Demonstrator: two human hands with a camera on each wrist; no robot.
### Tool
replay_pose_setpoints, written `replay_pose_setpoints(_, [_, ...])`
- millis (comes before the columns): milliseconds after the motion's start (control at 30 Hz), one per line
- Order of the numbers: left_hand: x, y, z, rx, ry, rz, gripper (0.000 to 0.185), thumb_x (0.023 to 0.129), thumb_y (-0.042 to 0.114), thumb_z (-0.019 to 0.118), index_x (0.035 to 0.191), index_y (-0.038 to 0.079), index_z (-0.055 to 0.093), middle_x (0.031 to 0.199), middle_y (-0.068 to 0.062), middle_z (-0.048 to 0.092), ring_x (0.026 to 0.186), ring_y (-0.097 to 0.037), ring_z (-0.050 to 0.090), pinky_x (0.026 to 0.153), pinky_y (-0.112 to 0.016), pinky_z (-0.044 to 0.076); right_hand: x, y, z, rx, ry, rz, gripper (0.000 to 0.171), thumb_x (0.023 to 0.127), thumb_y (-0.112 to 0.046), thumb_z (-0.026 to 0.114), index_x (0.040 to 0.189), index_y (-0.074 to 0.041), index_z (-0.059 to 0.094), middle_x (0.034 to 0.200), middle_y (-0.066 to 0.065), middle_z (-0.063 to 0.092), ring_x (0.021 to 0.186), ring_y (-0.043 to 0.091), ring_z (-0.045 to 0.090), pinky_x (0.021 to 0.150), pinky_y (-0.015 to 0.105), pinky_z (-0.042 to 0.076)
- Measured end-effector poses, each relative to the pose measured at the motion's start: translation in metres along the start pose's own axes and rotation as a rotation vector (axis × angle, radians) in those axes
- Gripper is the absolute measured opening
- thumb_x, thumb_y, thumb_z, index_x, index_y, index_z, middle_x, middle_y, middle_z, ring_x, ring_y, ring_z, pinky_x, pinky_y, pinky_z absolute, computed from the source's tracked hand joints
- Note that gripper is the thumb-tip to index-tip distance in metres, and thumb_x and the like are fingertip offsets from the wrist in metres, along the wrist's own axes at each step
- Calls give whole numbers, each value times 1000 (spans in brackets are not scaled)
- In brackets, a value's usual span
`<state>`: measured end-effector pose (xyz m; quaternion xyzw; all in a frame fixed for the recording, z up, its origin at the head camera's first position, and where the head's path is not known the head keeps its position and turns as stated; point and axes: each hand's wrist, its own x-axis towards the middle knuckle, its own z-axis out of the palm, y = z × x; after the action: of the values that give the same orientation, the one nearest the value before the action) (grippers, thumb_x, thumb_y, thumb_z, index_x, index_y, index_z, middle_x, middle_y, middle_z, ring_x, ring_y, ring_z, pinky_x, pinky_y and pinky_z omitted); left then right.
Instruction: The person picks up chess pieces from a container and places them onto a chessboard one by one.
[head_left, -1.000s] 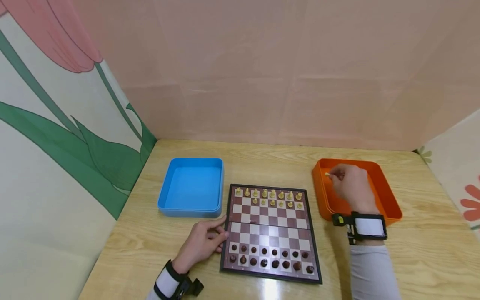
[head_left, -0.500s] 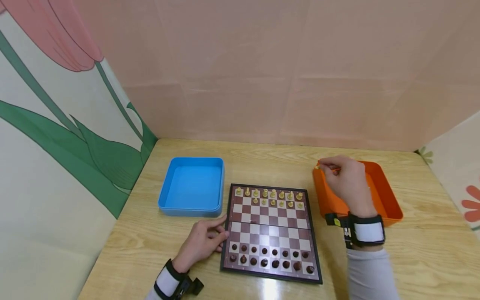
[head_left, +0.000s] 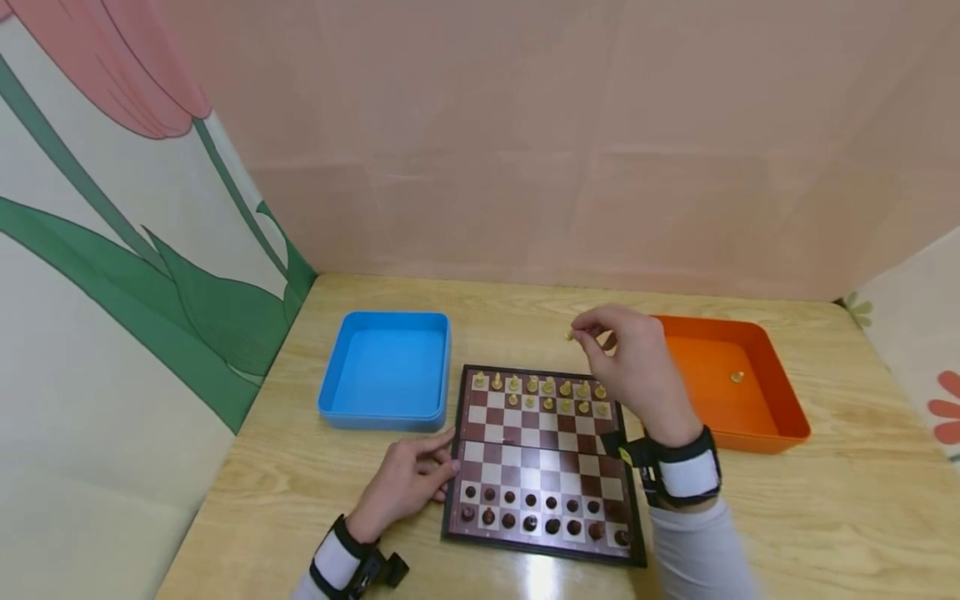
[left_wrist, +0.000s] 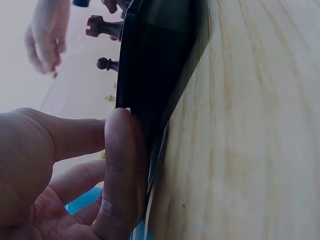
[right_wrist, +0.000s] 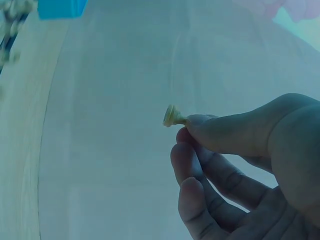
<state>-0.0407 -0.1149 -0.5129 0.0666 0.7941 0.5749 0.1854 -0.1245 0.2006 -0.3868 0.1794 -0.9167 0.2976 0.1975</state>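
Your right hand (head_left: pixel 633 367) pinches the tiny, light, rigid pale chess piece (right_wrist: pixel 174 116) at its head, likely easily dropped, while your left hand (head_left: pixel 405 483) rests relaxed against the chessboard (head_left: pixel 540 462) edge.

board middle rows (head_left: pixel 540 446) free | light pieces (head_left: pixel 547 392) crowd far rows

The right hand (head_left: pixel 633 367), pinching a pale pawn (head_left: pixel 570 335), has moved left from the orange tray (head_left: pixel 757 433) to above the board's (head_left: pixel 540 462) far edge.
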Motion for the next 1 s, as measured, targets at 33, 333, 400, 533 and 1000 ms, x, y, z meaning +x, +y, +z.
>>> replay_pose_setpoints(33, [0,0,0,1,1,6,56,101,10,75,153,1,54,98,-7,74,67,-15,74,58,-30,67,1,-3,2,3,-9,-6,10,94,1,79,104,-3,79,96,11,77,84,25,68,69,46,63])
replay_pose_setpoints(333, [-1,0,0,14,8,32,56,101,11,75,152,1,55,98,-8,75,66,-17,73,57,-29,66,4,-21,29,33,-144,-32,11,96,-3,80,105,-6,82,99,7,78,85,23,69,69,37,60])
replay_pose_setpoints(400, [-1,0,0,13,10,35,56,101,11,75,152,1,55,98,-8,75,66,-17,73,57,-29,66,5,-23,36,46,-175,-25,11,96,-4,80,106,-7,82,100,6,79,86,22,70,71,38,62])
replay_pose_setpoints(533, [-1,-1,1,15,10,44,56,101,11,75,152,0,55,98,-9,75,66,-18,73,57,-29,66,4,-26,49,61,-252,-9,12,96,-5,80,107,-9,83,103,5,80,90,21,72,78,41,67])
replay_pose_setpoints(1000, [1,-2,3,8,1,42,57,102,13,75,153,1,54,97,-9,74,66,-18,74,57,-30,66,-4,-26,82,41,-402,0,12,94,-4,81,102,-12,86,100,1,81,86,14,73,76,34,68])
